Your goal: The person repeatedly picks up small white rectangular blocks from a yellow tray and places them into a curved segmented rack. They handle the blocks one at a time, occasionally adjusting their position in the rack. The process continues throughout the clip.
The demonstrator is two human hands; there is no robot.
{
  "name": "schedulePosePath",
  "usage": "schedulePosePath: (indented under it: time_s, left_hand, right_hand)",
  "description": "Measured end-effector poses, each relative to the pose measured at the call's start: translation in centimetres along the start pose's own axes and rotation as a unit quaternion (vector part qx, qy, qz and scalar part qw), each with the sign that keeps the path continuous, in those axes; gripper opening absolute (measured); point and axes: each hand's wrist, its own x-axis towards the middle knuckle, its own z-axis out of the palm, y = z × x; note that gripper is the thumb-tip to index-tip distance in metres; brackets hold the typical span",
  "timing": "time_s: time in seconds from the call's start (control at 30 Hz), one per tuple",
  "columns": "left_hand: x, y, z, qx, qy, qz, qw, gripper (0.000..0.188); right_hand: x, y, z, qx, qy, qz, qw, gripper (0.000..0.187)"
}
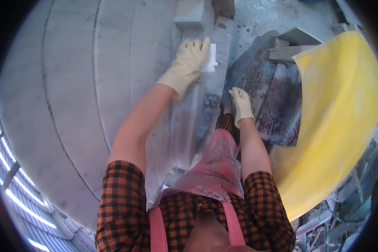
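My left hand (187, 63), in a cream rubber glove, reaches up to a grey ledge (222, 35). Its fingers are bent downward, and the thumb side lies along a flat white piece (210, 59) with a notched edge. The glove covers whatever is under the fingers. Lower and to the right hangs my right hand (242, 104), gloved the same way. Its fingers are loosely bent and slightly apart, with nothing visible in them. Below it show a checked trouser leg and my pink apron (210, 168).
A large pale curved surface with dark seams (71, 84) fills the left. A grey block (193, 17) stands beyond my left hand. On the right, a yellow sheet (336, 113) bulges beside grey boards (296, 40) and a stained dark panel (283, 105). Scrap (344, 218) lies lower right.
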Motion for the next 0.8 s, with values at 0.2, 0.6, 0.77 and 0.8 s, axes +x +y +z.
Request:
schedulePosePath:
  time_s: [0.2, 0.6, 0.77, 0.8]
  left_hand:
    - [5.4, -5.8, 3.6, 0.039, 0.058, 0.105, 0.992, 0.082]
    - [6.0, -7.2, 5.2, -0.015, -0.054, 0.018, 0.998, 0.091]
    - [5.3, -7.5, 4.0, 0.012, -0.046, -0.039, 0.998, 0.102]
    - [5.3, -7.6, 4.0, 0.015, -0.046, -0.057, 0.997, 0.102]
  right_hand:
    - [3.1, 3.4, -0.8, -0.191, -0.102, 0.009, 0.976, 0.034]
    - [5.1, 2.3, -1.1, -0.292, -0.153, -0.022, 0.944, 0.032]
    - [5.9, 0.2, 1.2, -0.221, -0.158, -0.082, 0.959, 0.034]
    - [6.4, -0.5, 2.0, -0.211, -0.159, -0.093, 0.96, 0.035]
